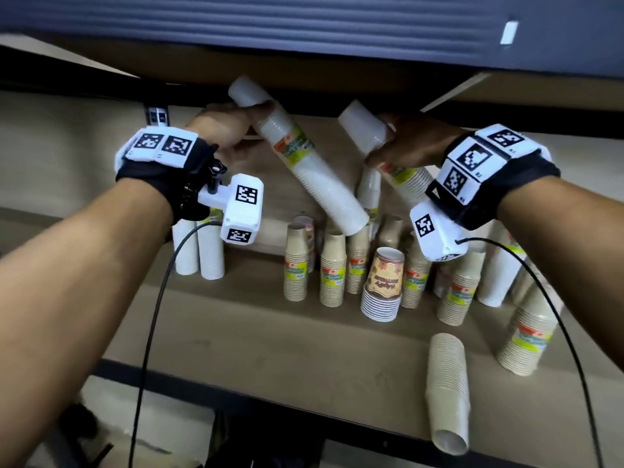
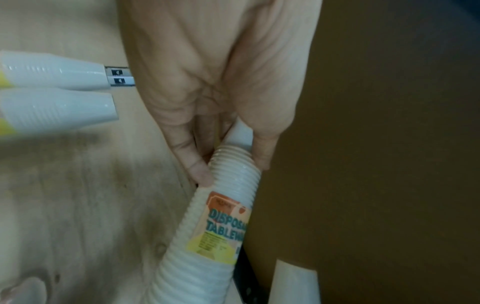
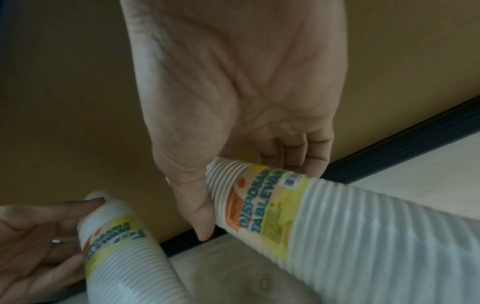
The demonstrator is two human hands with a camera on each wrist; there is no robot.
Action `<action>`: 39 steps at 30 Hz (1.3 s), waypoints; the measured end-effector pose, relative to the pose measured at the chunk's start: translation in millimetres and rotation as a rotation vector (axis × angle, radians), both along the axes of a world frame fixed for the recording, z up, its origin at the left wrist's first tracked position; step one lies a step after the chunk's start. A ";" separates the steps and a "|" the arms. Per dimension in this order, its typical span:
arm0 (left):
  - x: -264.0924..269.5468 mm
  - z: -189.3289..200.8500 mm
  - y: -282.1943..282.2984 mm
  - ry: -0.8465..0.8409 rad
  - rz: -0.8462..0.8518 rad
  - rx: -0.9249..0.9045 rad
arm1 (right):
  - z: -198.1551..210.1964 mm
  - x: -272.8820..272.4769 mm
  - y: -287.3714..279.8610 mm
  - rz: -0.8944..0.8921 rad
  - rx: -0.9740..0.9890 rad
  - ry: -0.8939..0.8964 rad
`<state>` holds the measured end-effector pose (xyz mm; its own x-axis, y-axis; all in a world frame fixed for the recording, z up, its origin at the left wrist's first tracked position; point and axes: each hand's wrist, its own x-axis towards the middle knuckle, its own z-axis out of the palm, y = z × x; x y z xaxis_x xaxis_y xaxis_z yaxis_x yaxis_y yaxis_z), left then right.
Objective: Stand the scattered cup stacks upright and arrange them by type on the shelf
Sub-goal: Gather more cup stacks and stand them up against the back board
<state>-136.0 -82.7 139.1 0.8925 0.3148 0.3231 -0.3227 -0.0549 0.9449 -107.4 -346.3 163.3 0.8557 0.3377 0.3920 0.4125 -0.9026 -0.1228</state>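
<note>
My left hand (image 1: 236, 126) grips a long white cup stack (image 1: 304, 170) near its closed top, holding it tilted above the shelf; fingers and thumb curl round the same stack (image 2: 228, 185) in the left wrist view. My right hand (image 1: 401, 143) grips a second white cup stack (image 1: 368, 130), also tilted, its label showing on the stack (image 3: 337, 216) in the right wrist view. The left hand's white stack (image 3: 116, 246) appears there too. Several short brown cup stacks (image 1: 332, 268) stand upright below. A printed birthday cup stack (image 1: 383, 285) stands among them.
Two white stacks (image 1: 199, 248) stand at the left of the wooden shelf (image 1: 236, 332). A brown stack (image 1: 447, 390) lies on its side near the front edge, another (image 1: 526, 336) leans at right. The upper shelf (image 1: 304, 79) hangs close above my hands.
</note>
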 end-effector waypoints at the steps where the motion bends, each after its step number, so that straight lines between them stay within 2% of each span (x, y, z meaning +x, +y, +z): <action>1: -1.1 1.9 4.5 0.002 0.005 0.010 | -0.1 0.7 7.7 0.004 0.026 0.025; 4: -2.6 6.7 19.7 0.047 0.021 0.065 | -5.0 2.0 29.2 0.032 0.137 0.099; 11: -6.5 3.6 53.5 0.088 0.077 0.152 | -17.1 8.1 69.6 0.228 0.414 0.314; 15: 1.3 -6.7 62.5 0.087 0.110 0.218 | -22.9 13.5 92.2 0.271 0.382 0.310; 20: 19.3 -18.3 64.8 0.080 0.116 0.209 | -28.1 27.3 120.2 0.303 0.367 0.302; 25: 42.8 -27.4 70.0 0.127 0.116 0.341 | -32.0 50.2 144.1 0.344 0.430 0.319; 31: 80.8 -43.5 68.8 0.150 0.123 0.536 | -43.8 84.1 166.9 0.262 0.459 0.309; 35: 104.1 -53.8 65.6 0.187 0.075 0.642 | -50.2 102.9 174.1 0.216 0.396 0.284; 39: 128.7 -66.7 65.5 0.234 0.151 0.699 | -53.9 116.1 177.8 0.190 0.368 0.324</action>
<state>-7.3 -17.1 72.4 0.9258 0.2309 0.2994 -0.0586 -0.6947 0.7169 8.7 -168.5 109.3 0.8898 0.3886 0.2391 0.4529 -0.6885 -0.5664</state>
